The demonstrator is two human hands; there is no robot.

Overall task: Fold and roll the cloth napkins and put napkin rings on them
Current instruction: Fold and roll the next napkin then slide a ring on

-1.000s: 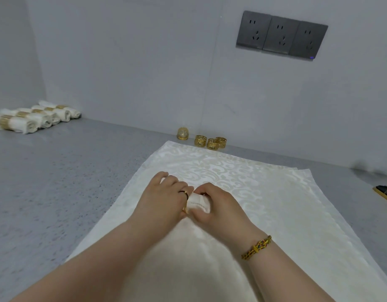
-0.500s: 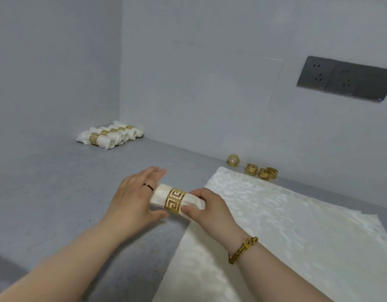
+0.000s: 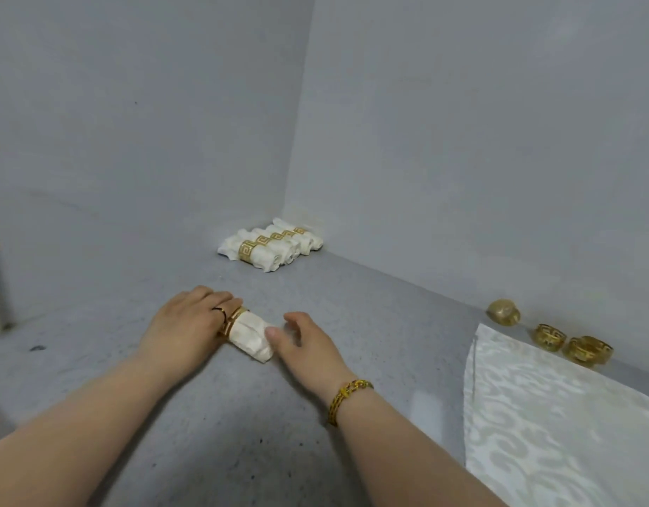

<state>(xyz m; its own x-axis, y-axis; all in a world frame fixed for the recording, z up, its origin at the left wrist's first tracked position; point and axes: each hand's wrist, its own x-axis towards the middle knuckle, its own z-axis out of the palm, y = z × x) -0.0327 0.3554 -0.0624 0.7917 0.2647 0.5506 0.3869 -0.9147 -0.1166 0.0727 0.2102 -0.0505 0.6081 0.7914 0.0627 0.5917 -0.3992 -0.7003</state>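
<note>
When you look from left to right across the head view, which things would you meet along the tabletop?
Left hand → rolled napkin → right hand → flat white cloth. The finished rolls and loose gold rings overlap these sideways, so I leave them out.

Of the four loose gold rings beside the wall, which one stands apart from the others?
The leftmost ring: it sits alone beyond the corner of the white cloth, while the other three rings crowd together to its right.
</note>
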